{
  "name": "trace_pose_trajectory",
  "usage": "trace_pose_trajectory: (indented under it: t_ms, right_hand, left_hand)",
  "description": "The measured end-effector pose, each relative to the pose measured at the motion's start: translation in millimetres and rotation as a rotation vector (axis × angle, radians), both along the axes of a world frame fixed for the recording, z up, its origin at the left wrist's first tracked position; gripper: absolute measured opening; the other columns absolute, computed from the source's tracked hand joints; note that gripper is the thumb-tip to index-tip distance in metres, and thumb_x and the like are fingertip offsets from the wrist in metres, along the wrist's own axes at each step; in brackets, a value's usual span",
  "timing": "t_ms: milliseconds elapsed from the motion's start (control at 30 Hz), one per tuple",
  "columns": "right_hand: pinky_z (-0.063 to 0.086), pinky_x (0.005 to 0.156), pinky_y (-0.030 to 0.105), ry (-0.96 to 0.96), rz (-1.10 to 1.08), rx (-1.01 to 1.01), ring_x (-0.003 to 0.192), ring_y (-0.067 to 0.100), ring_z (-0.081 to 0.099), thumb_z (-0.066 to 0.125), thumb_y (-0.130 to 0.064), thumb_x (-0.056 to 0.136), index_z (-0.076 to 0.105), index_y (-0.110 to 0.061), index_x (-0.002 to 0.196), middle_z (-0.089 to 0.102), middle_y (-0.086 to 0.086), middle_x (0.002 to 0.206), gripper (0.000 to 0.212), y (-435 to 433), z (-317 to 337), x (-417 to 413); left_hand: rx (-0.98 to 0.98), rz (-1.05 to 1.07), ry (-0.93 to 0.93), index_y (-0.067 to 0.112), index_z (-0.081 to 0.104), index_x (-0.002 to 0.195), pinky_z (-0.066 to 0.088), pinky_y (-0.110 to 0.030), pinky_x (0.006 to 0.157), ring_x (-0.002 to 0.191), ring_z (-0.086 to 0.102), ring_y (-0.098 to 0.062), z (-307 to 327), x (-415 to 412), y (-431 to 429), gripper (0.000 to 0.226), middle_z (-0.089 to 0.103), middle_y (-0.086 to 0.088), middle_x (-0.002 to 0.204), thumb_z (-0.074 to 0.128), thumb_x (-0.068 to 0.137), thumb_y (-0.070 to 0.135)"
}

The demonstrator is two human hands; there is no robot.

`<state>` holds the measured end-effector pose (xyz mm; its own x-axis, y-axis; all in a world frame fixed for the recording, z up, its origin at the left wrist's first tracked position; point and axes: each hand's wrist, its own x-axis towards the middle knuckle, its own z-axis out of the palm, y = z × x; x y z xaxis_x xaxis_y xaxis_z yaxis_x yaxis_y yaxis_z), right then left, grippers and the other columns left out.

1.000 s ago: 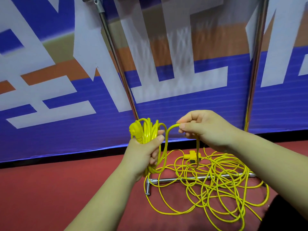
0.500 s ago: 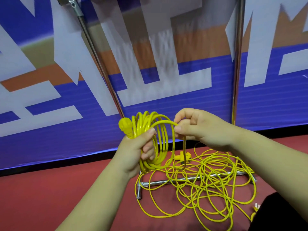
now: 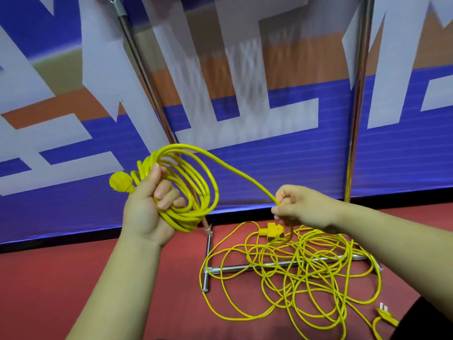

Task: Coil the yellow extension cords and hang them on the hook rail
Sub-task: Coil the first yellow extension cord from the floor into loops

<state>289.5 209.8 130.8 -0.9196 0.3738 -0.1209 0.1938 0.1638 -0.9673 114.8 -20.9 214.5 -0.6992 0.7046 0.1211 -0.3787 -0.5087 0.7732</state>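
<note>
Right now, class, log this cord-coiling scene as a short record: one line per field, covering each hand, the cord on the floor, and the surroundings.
left hand: closed around a coil of thin yellow extension cord, round yellow plug sticking out beside the thumb
right hand: pinching the strand running from the coil
loose cord: tangled yellow pile on the red floor, draped over a chrome metal stand base
other plugs: yellow block behind the pile; pronged plug lower right
backdrop: blue, white and orange banner
hook rail: not visible

Tangled yellow cord (image 3: 301, 273) covers floor at right — left floor (image 3: 73, 278) bare.
</note>
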Motion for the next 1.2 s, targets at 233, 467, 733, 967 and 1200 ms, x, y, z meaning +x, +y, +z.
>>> trace_pose_trajectory:
  t_ms: [233, 467, 733, 967, 1200]
  right_hand:
    - [0.044, 0.051, 0.025, 0.089, -0.324, -0.299, 0.051, 0.012, 0.045, 0.069, -0.01, 0.09, 0.057, -0.008, 0.087, 0.063, 0.004, 0.062, 0.013, -15, 15, -17]
    - [0.058, 0.072, 0.03, 0.032, -0.39, -0.605, 0.058, 0.012, 0.054, 0.051, -0.002, 0.094, 0.06, -0.002, 0.088, 0.056, 0.01, 0.07, 0.011, -29, 27, -26]
    - [0.055, 0.058, 0.024, -0.093, -0.344, -0.36, 0.056, 0.009, 0.06, 0.059, -0.016, 0.097, 0.065, -0.009, 0.096, 0.068, 0.004, 0.073, 0.01, -45, 27, -24]
    - [0.045, 0.05, 0.021, 0.199, -0.314, -0.449, 0.05, 0.005, 0.051, 0.061, -0.014, 0.097, 0.067, -0.011, 0.107, 0.069, 0.001, 0.073, 0.012, -47, 48, -21]
    - [0.043, 0.05, 0.02, 0.293, -0.207, -0.27, 0.052, 0.006, 0.048, 0.062, -0.013, 0.096, 0.071, -0.01, 0.107, 0.071, 0.002, 0.076, 0.014, -56, 61, -15]
  left_hand:
    - [-0.335, 0.388, -0.084, 0.021, 0.055, 0.081, 0.036, -0.02, 0.04, 0.036, 0.031, -0.005, -51, -37, -9, 0.02, 0.032, 0.006, 0.055, 0.059, 0.1, 0.027]
    - [-0.335, 0.539, -0.087, 0.021, 0.055, 0.077, 0.038, -0.022, 0.044, 0.038, 0.033, -0.008, -58, -48, -29, 0.023, 0.037, 0.005, 0.053, 0.065, 0.097, 0.024]
    - [-0.257, 0.229, 0.093, 0.018, 0.066, 0.097, 0.036, -0.022, 0.043, 0.037, 0.03, -0.006, -31, -15, -32, 0.015, 0.03, 0.004, 0.053, 0.054, 0.101, 0.026]
    - [-0.346, 0.05, 0.181, 0.011, 0.065, 0.099, 0.034, -0.022, 0.042, 0.034, 0.028, -0.007, -34, 17, -19, 0.02, 0.03, 0.002, 0.049, 0.058, 0.089, 0.027]
    - [-0.394, -0.07, 0.223, 0.003, 0.064, 0.117, 0.036, -0.025, 0.044, 0.034, 0.029, -0.01, -43, 32, -4, 0.042, 0.032, -0.002, 0.051, 0.056, 0.09, 0.035]
